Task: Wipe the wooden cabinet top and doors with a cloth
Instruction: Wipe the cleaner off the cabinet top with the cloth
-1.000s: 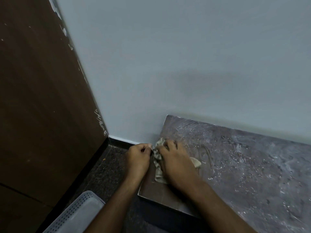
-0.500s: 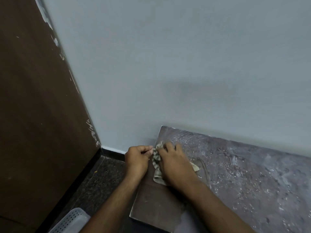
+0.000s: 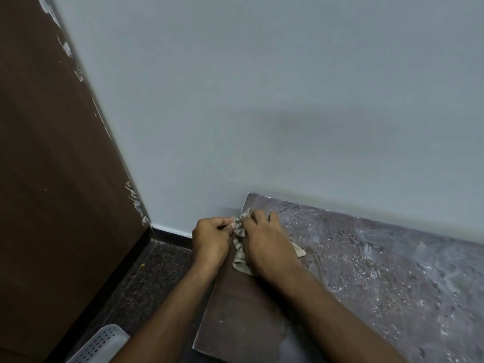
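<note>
Both hands work at the far left corner of the wooden cabinet top (image 3: 248,323), close to where it meets the pale grey wall (image 3: 262,100). The right hand (image 3: 269,247) lies palm down on a crumpled beige cloth (image 3: 239,260), its fingers (image 3: 258,214) curled over the bunched upper end and gripping it against the wood. The left hand (image 3: 212,239) sits just beside it at the cabinet's left edge, fingers curled in, with thumb and forefinger pinching a fold of the same cloth where it bunches between the two hands. One end of the cloth sticks out from under the right hand on its right side, lying flat on the top. Nearer the camera the wood is dark brown and fairly clean; to the right and toward the wall it is coated with whitish, smeared dust. Left of the cabinet lies a dark speckled floor (image 3: 157,279) with a black skirting strip along the wall's foot. A dark brown wooden panel (image 3: 52,179) with chipped white marks along its edge fills the left side, and the corner of a white perforated basket (image 3: 102,344) shows at the bottom.
</note>
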Tool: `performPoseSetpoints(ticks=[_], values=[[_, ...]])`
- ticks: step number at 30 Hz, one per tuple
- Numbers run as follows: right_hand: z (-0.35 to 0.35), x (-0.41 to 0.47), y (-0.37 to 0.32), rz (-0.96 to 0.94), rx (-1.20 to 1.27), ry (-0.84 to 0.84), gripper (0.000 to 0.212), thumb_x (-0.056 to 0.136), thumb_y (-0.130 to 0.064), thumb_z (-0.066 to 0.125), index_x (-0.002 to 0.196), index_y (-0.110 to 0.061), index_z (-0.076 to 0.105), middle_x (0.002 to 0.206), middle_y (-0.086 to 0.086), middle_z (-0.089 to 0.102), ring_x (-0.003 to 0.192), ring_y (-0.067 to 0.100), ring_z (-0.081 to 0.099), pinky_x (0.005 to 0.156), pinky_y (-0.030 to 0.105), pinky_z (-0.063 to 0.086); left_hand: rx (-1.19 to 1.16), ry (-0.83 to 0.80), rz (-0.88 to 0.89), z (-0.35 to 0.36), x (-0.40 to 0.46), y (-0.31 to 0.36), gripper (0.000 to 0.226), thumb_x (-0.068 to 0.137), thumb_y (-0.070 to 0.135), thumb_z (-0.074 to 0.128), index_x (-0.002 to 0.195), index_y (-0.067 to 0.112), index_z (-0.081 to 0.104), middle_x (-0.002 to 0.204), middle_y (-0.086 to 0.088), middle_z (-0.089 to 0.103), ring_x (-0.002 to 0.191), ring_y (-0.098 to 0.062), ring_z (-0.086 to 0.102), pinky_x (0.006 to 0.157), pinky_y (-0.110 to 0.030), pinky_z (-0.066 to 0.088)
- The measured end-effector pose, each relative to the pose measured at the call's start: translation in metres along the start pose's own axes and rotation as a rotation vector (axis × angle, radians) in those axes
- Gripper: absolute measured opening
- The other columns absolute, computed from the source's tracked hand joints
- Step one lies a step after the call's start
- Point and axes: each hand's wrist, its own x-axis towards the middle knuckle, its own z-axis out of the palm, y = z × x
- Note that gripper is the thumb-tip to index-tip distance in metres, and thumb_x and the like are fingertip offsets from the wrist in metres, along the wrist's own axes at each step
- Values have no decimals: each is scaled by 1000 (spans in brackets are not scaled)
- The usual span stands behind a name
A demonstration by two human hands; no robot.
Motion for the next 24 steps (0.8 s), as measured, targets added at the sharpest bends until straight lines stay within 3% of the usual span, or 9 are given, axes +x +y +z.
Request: performPoseSetpoints(ticks=[4, 7, 12, 18, 24], values=[[1, 39, 18, 63, -52, 2, 34, 99, -20, 43, 129, -10, 53, 132, 12, 47, 109, 34, 43, 92, 43, 42, 3, -16, 4, 7, 7, 8, 14, 83, 14, 76, 96, 14, 79, 89, 3, 78, 84, -10, 72, 86, -32, 58], [3, 51, 23, 93, -82, 8, 33, 100, -23, 43, 128, -9, 54, 130, 13, 48, 108, 35, 43, 90, 42, 41, 38, -37, 20, 8, 15, 18, 15, 83, 13, 77, 98, 11, 78, 92, 1, 77, 82, -10, 72, 82, -26, 57], [4, 40, 25, 25, -58, 17, 36, 100, -25, 44, 132, -11, 53, 131, 11, 48, 107, 32, 42, 91, 41, 41, 57, -13, 3, 15, 27, 24, 11, 84, 9, 75, 94, 10, 78, 89, -1, 77, 80, -11, 72, 81, -29, 59], [4, 74, 39, 119, -98, -10, 34, 100, -23, 41, 129, -8, 52, 133, 14, 46, 108, 36, 42, 89, 42, 41, 40, -42, 20, 17, 31, 26, 13, 81, 12, 79, 94, 11, 78, 86, 2, 77, 79, -9, 71, 81, -27, 58], [6, 55, 42, 30, -71, 19, 33, 96, -26, 48, 121, -8, 59, 125, 14, 52, 100, 35, 44, 87, 45, 43, 75, -28, 24, 19, 33, 27, 12, 81, 11, 79, 93, 12, 78, 86, 3, 76, 77, -5, 70, 79, -23, 57]])
